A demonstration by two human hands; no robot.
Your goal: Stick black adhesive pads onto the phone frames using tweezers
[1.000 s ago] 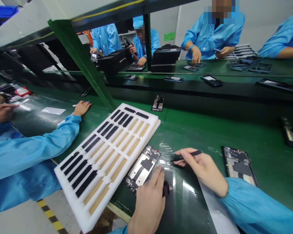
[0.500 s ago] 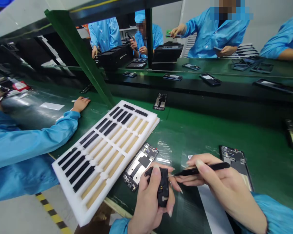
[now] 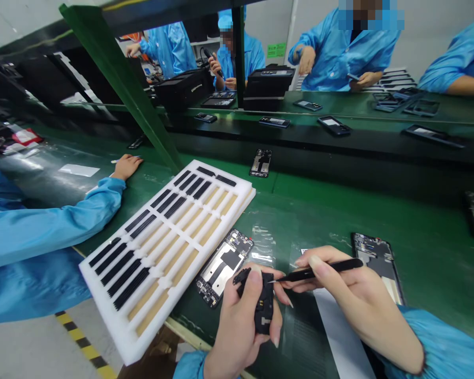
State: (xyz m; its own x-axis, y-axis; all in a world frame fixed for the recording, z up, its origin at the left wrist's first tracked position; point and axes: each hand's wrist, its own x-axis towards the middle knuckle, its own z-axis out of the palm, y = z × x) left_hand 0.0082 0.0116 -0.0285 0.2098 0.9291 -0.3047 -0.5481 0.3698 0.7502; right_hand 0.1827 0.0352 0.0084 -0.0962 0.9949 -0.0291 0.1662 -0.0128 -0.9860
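My left hand (image 3: 240, 326) is closed around a small black plastic phone part (image 3: 264, 310) with gold contacts and a pale patch. Pinched in my right hand (image 3: 351, 300) is a pair of black tweezers (image 3: 319, 269), whose fine tip lies at the upper right edge of the black part. Whether the tip grips anything is too small to tell. Just behind my left hand, an opened phone (image 3: 226, 266) with bare circuit boards lies on the green bench. A second opened phone (image 3: 379, 263) rests beyond my right hand.
A white foam tray (image 3: 205, 258) with black strips in some slots stands to the left. Beside it is a co-worker's arm (image 3: 75, 216). A green post (image 3: 122, 89) rises behind the tray. Several phones lie along a dark conveyor belt (image 3: 237, 131); co-workers sit beyond.
The tweezer tip has moved left onto the black part. Across the bench, one co-worker's raised hand has lowered, and another's arm has lifted. The view has shifted slightly.
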